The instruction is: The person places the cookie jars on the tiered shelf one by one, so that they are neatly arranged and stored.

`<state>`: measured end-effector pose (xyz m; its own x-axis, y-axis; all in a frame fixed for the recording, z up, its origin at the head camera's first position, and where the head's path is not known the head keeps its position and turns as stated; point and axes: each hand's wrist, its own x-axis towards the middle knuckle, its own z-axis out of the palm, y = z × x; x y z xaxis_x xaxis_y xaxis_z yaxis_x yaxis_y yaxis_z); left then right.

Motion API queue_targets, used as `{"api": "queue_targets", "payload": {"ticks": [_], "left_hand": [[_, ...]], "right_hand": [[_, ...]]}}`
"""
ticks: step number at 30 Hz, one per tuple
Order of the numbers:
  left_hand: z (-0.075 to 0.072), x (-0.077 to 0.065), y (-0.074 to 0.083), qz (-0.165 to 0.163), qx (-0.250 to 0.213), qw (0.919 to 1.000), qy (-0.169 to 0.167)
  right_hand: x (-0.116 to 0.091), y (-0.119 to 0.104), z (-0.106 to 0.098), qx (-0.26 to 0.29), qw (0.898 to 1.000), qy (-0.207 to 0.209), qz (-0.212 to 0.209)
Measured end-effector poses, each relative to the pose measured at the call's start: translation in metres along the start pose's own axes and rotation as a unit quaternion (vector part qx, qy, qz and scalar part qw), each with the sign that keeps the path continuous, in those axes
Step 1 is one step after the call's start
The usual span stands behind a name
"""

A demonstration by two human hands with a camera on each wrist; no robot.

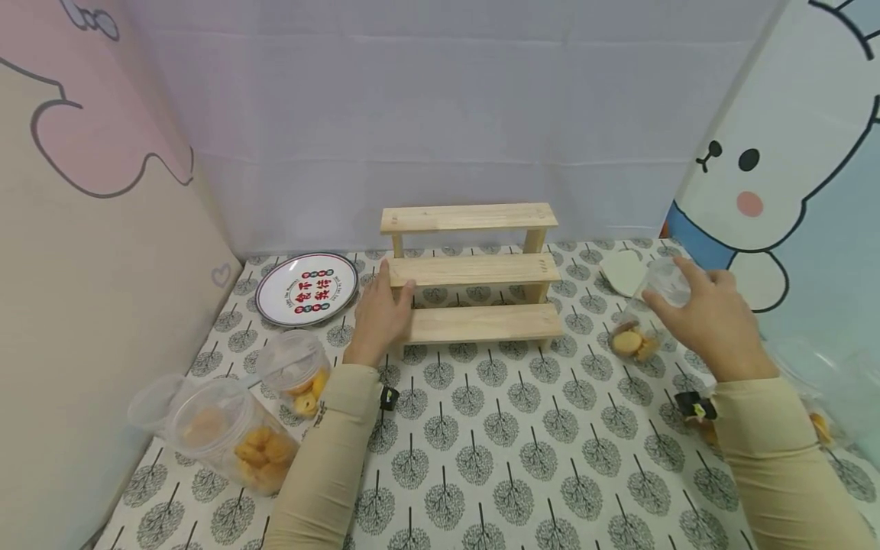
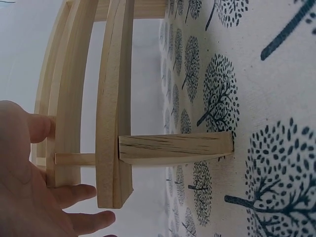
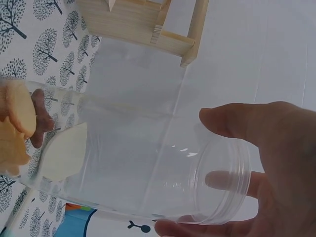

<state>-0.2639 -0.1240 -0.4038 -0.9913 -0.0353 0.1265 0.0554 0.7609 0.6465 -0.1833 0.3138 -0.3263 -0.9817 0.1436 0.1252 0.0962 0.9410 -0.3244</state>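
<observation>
A three-tier wooden shelf (image 1: 474,270) stands on the patterned cloth. My left hand (image 1: 380,317) grips its left end at the middle board, with the thumb on one side and fingers on the other in the left wrist view. On the right, my right hand (image 1: 715,317) holds a clear plastic jar (image 3: 133,153) near its round top end, thumb on one side and fingers around the other. Several cookies (image 3: 15,128) and a brown piece (image 3: 42,118) lie at the bottom of this jar. Whether the jar touches the cloth I cannot tell.
A white plate (image 1: 307,289) with red characters lies at the back left. Clear jars of yellow snacks (image 1: 264,458) stand beside my left forearm. Other clear jars (image 1: 804,382) are near my right forearm. A pale flat piece (image 1: 622,272) lies behind the held jar. Walls enclose the table.
</observation>
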Motion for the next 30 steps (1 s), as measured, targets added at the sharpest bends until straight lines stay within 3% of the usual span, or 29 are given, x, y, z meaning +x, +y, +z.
{"api": "queue_targets", "payload": {"ticks": [6,12,18,30], "left_hand": [[-0.002,0.000,-0.001,-0.001,0.005,1.0000,0.001],[-0.003,0.001,-0.003,-0.008,0.004,0.9999,0.005],[-0.002,0.002,-0.003,-0.013,0.010,0.9999,0.001],[0.000,-0.002,0.003,-0.010,0.012,0.9999,-0.004]], "right_hand": [[0.001,-0.003,-0.003,-0.007,1.000,0.002,-0.003],[0.003,-0.018,-0.012,-0.004,0.998,0.053,-0.023],[0.008,-0.046,-0.034,-0.002,0.998,0.065,-0.024],[0.034,-0.116,-0.081,0.026,0.994,0.089,-0.065]]}}
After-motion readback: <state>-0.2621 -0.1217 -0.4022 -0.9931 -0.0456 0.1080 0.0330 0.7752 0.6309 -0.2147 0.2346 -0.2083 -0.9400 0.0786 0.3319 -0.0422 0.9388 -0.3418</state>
